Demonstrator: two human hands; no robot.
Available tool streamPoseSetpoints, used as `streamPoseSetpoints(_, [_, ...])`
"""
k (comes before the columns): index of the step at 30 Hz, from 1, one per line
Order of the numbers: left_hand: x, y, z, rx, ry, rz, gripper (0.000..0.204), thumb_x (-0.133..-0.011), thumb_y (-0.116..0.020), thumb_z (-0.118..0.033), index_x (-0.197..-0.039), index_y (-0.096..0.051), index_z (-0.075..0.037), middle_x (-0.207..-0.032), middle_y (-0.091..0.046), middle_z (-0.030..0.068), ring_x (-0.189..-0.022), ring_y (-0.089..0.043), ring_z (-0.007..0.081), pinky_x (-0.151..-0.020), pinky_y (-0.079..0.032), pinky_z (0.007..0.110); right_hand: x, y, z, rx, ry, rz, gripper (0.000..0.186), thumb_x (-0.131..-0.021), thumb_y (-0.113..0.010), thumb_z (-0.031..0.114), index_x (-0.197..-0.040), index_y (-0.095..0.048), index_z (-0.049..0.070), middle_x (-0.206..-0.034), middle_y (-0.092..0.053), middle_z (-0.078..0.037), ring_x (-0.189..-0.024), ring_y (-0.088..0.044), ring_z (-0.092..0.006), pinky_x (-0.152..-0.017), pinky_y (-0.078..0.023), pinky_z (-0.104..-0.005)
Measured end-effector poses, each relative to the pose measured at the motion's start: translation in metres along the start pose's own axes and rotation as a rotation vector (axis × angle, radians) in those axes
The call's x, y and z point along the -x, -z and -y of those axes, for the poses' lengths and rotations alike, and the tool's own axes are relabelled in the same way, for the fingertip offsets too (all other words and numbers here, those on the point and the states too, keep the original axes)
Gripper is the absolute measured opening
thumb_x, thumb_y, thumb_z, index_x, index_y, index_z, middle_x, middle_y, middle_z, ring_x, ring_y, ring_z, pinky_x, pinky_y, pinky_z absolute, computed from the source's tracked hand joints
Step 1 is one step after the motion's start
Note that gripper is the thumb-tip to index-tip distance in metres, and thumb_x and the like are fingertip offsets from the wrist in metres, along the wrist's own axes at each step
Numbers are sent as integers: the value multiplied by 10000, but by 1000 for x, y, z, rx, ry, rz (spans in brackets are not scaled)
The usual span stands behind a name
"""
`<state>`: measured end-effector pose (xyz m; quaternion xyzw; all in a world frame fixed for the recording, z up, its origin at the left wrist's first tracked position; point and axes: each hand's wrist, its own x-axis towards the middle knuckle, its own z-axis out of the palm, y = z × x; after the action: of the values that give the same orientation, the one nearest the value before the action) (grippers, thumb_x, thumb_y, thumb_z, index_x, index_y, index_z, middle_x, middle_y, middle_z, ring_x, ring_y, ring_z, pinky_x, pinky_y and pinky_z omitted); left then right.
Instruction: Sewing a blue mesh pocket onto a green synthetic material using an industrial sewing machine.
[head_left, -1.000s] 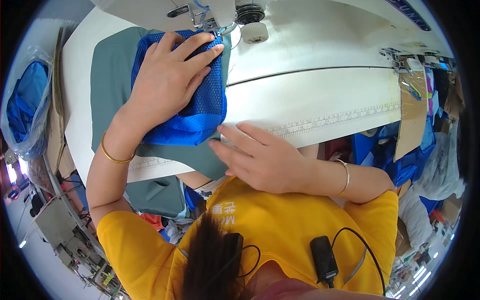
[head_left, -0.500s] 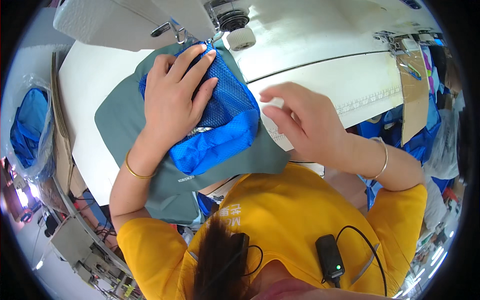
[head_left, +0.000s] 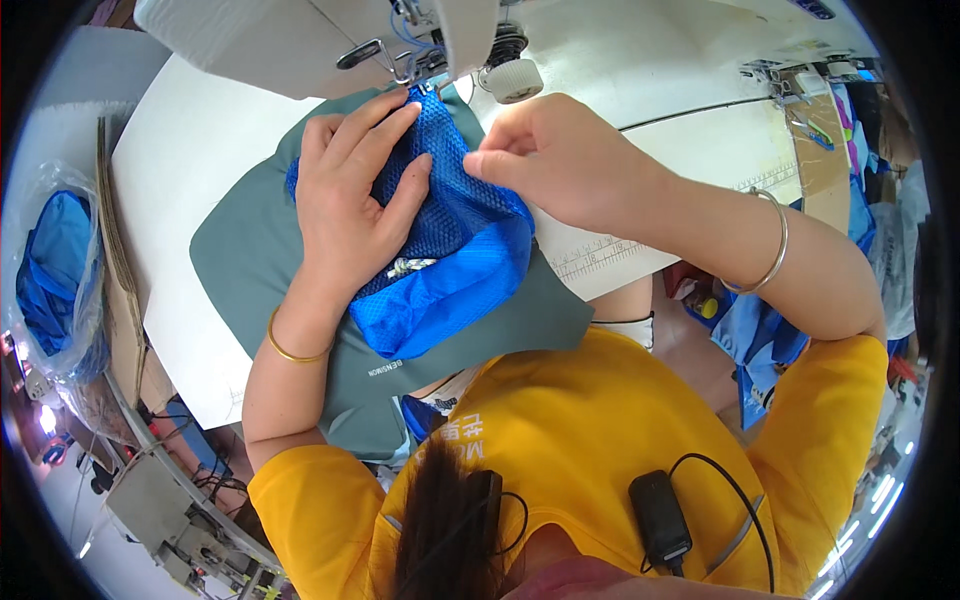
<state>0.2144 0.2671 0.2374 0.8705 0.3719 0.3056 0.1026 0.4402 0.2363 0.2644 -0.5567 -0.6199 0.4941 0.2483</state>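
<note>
My left hand (head_left: 355, 195) lies with its fingers stretched over a blue mesh piece (head_left: 450, 195), its fingertips close to the presser foot (head_left: 425, 88) of a sewing machine (head_left: 320, 45). A brighter blue fabric band (head_left: 450, 295) joins the mesh at its near side, and a pale patterned cord (head_left: 408, 267) pokes out between them. Under all this spreads a grey-green fabric panel (head_left: 245, 235). At the right edge of the mesh, the thumb and forefinger of my right hand (head_left: 555, 165) are pressed together on it; its other fingers are curled.
The white table (head_left: 170, 150) carries a printed ruler scale (head_left: 590, 255) on the right. Blue fabric pieces in a clear plastic bag (head_left: 60, 260) hang at the left beside cardboard sheets (head_left: 118, 250). More blue fabric (head_left: 765, 345) lies below the table at the right.
My right hand has come in from the right, its fingers closing at the mesh edge. My left hand stays flat on the mesh. The band has shifted slightly right and nearer me.
</note>
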Motion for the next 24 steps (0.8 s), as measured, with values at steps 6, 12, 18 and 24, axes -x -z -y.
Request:
streamPoseSetpoints(6, [-5, 5, 2, -89, -223, 52, 358, -840, -717, -81, -1196, -744, -109, -1236, -718, 19, -1018, -584, 279, -950, -422, 393, 4, -11, 8, -178, -233, 196, 311, -1022, -580, 191, -765, -618, 22, -595, -566, -18, -487, -515, -96, -454, -379, -283])
streamPoseSetpoints(12, [-5, 11, -8, -141, -194, 141, 287, -903, -691, -192, -1178, -754, -141, -1182, -687, 9, -1090, -549, 279, -991, -379, 424, 7, -22, 8, -451, -446, 213, 342, -1045, -518, 181, -723, -555, 72, -567, -517, -6, -448, -474, -110, -440, -360, -276])
streamPoseSetpoints(18, [-3, 12, -13, -231, -241, 247, 330, -885, -729, -278, -1193, -751, -160, -1250, -634, 27, -1145, -532, 287, -1054, -365, 452, 18, -27, -7, -269, -219, 162, 313, -1049, -515, 193, -798, -622, 40, -564, -524, -44, -449, -484, -133, -460, -407, -319])
streamPoseSetpoints(24, [-3, 14, -15, -311, -255, 276, 423, -859, -751, -294, -1264, -715, -177, -1284, -608, 30, -1177, -529, 286, -1051, -388, 464, 84, -31, -26, 653, 440, -135, 121, -929, -650, 167, -882, -654, 56, -1042, -716, -130, -852, -724, -285, -668, -555, -414])
